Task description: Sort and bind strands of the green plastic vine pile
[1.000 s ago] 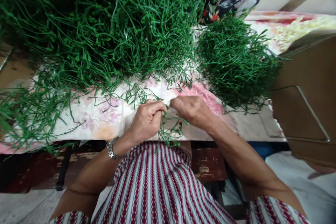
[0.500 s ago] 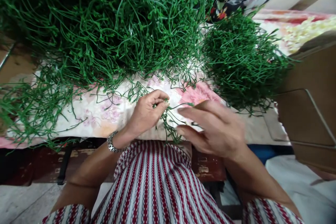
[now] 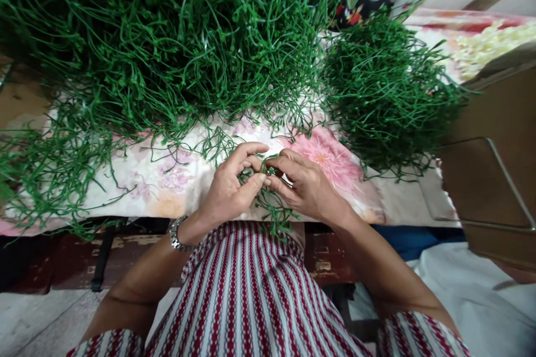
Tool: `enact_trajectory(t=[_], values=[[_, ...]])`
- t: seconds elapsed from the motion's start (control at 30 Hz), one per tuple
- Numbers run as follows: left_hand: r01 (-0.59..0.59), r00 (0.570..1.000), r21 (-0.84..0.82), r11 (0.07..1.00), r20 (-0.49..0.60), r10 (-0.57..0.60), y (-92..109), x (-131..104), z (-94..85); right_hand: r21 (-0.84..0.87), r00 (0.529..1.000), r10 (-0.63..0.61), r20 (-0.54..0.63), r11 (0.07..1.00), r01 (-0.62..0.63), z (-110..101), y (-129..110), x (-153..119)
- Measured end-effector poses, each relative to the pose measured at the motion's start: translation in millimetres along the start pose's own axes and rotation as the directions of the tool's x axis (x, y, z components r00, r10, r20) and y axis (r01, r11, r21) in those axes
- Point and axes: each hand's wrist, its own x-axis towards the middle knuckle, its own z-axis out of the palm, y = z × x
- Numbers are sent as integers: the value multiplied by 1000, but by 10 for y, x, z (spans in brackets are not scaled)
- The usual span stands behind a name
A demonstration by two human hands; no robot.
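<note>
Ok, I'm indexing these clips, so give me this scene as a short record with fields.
Left hand: pinching green stems; wristwatch on wrist
Right hand: fingertips at the same stems; exact grip unclear
Large green pile: beyond the hands, mostly leftward
Smaller green pile: beyond the right hand, to its right
Floral cloth: beneath the piles
Brown cardboard: at the right edge

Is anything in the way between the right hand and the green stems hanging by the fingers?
Nothing visible. The right hand has its fingertips close against the left hand, right where the stems come out and dangle.
</note>
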Motion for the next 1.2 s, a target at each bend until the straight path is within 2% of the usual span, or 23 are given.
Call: enact_trajectory(t=[0.17, 0.27, 0.33, 0.47, 0.63, 0.9, 1.0, 1.2], values=[[66, 997, -35, 997, -45, -68, -57, 13, -11, -80, 999, -20, -40, 997, 17, 54, 1, -13], [71, 997, -13, 997, -43, -71, -88, 47, -18, -137, 999, -44, -4, 990, 43, 60, -5, -4], [51, 993, -37, 998, -105, -55, -114, 63, -5, -146, 999, -43, 11, 988, 44, 61, -12, 22], [10, 965, -82, 997, -259, -31, -169, 95, 53, -5, 999, -36, 34, 999, 36, 104, -19, 95], [0, 939, -35, 999, -344, -12, -213, 152, 103, 108, 998, -63, -28, 992, 66, 174, -42, 134], [9, 945, 70, 997, -326, 15, -134, 190, 165, 362, 995, 69, -66, 931, -41, 139, -154, 88], [-22, 945, 73, 997, -324, 45, -125, 205, 193, 389, 990, 105, -99, 919, -59, 141, -189, 64], [2, 947, 35, 999, -321, 9, -144, 218, 230, 410, 989, 113, -93, 910, -66, 160, -195, 30]])
